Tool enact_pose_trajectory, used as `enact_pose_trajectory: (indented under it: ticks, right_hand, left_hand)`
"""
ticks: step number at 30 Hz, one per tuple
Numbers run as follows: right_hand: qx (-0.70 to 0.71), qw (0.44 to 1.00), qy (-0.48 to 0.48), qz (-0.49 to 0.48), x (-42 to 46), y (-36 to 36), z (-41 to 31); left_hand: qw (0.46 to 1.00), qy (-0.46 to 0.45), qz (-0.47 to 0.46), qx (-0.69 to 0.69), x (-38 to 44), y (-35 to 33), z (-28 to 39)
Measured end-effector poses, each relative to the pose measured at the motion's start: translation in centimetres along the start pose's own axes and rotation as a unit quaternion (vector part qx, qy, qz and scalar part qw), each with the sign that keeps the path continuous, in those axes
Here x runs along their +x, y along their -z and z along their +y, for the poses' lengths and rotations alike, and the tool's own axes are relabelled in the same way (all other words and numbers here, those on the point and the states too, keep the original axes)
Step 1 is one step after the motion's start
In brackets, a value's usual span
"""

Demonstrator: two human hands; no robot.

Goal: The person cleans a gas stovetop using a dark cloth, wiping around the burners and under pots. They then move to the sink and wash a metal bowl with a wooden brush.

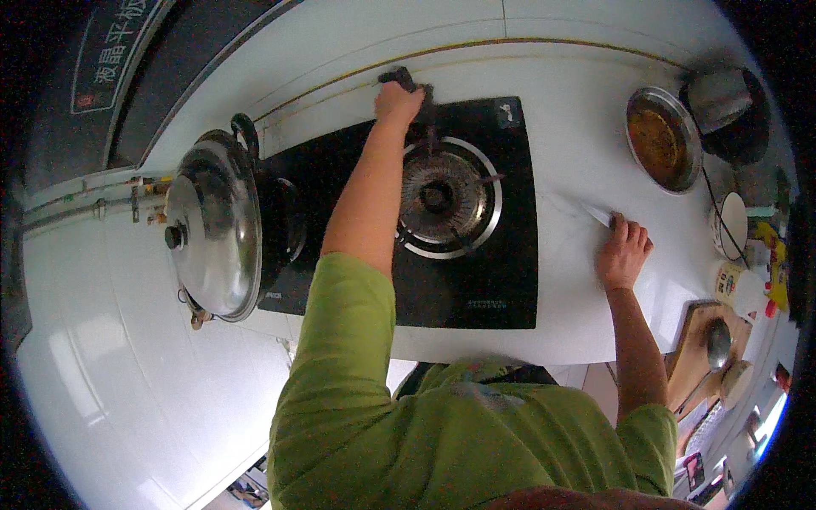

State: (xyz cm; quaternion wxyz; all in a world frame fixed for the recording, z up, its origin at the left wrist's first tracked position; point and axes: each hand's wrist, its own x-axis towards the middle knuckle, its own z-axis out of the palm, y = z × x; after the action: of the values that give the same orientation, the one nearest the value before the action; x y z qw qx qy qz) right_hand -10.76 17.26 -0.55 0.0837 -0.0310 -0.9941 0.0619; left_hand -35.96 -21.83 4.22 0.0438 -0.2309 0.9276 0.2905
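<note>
My left hand reaches over the back edge of the black glass gas hob, gripping a dark cloth. Part of the cloth hangs beside the fingers, behind the round burner. On the white countertop right of the hob rests my right hand with curled fingers. A thin, pale, pointed tool, like a small knife blade, sticks out from its fingertips; its grip is mostly hidden.
A large lidded steel pot covers the hob's left end. At the back right are a metal basin with brown contents and a dark pot. Farther right stand a white bowl, a tub, and a wooden board under a ladle.
</note>
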Motion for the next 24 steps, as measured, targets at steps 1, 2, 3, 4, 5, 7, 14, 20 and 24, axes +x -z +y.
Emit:
enact_pose_trajectory:
  ticks: [1,2,3,4,5,7,14,20,24]
  right_hand:
    - [0.004,1.0,0.005,0.011,0.2,0.2,-0.1]
    - [0.006,1.0,0.004,0.012,0.3,-0.1,-0.2]
    - [0.006,1.0,0.003,0.012,0.3,-0.4,0.0]
    - [-0.001,1.0,-0.008,0.009,0.1,-0.6,0.4]
    - [0.003,1.0,-0.007,0.009,0.0,-0.7,0.7]
    - [0.015,1.0,-0.004,0.011,-0.1,-0.6,0.8]
    - [0.02,0.999,0.013,0.026,0.3,-0.4,0.2]
    - [0.004,1.0,-0.007,-0.004,0.2,0.1,0.1]
    - [0.029,1.0,-0.002,-0.005,0.5,0.8,-0.3]
  left_hand:
    - [0.989,0.037,0.011,-0.146,-0.2,-0.3,0.5]
    - [0.989,0.013,0.032,-0.141,0.2,-0.1,-0.1]
    - [0.989,-0.01,0.051,-0.138,0.7,0.0,-1.1]
    - [0.988,-0.037,0.06,-0.134,0.4,0.3,-0.4]
    - [0.981,-0.026,0.129,-0.144,-0.3,1.2,-0.3]
    - [0.969,-0.046,0.199,-0.138,0.4,4.1,-2.9]
    - [0.953,0.185,0.081,0.223,9.9,9.6,-15.9]
    - [0.958,0.036,0.031,0.284,5.6,3.0,-4.6]
    - [0.944,-0.09,-0.044,0.314,3.3,0.9,1.4]
